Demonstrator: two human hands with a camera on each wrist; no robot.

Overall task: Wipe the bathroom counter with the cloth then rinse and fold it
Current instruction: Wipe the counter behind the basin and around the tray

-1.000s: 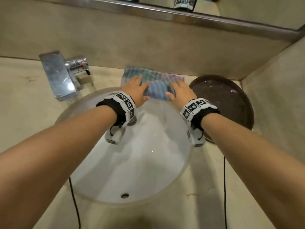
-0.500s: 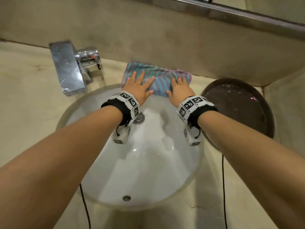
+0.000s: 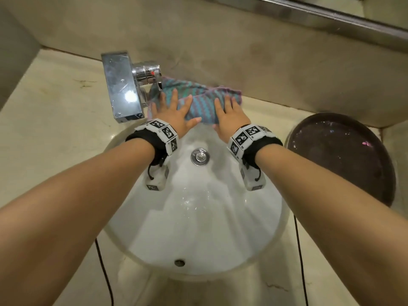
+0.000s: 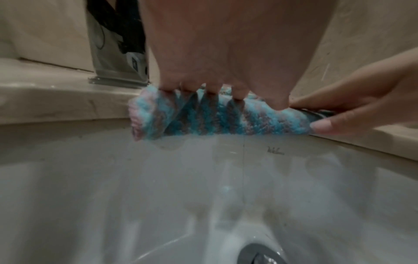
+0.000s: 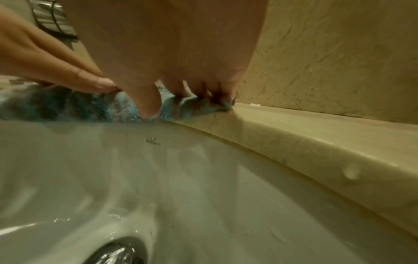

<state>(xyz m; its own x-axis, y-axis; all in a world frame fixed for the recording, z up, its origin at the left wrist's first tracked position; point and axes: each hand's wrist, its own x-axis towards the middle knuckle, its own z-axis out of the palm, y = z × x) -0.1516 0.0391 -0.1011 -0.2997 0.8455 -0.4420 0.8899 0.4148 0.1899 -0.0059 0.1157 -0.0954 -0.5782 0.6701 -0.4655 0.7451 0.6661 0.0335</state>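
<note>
A teal and purple striped cloth lies folded on the beige counter behind the white sink, against the back wall. My left hand presses flat on the cloth's left part with straight, spread fingers, right beside the chrome tap. My right hand presses flat on its right part. In the left wrist view my left fingers rest on top of the cloth, whose front edge overhangs the sink rim. In the right wrist view my right fingertips press its right end.
A dark round basin sits on the counter at the right, near the side wall. The sink is wet, with a chrome drain in the middle. A mirror's metal ledge runs above the back wall. Black cables hang at the counter's front.
Both hands have slid the cloth leftward along the counter behind the sink, up to the tap. The hands stay flat on it throughout.
</note>
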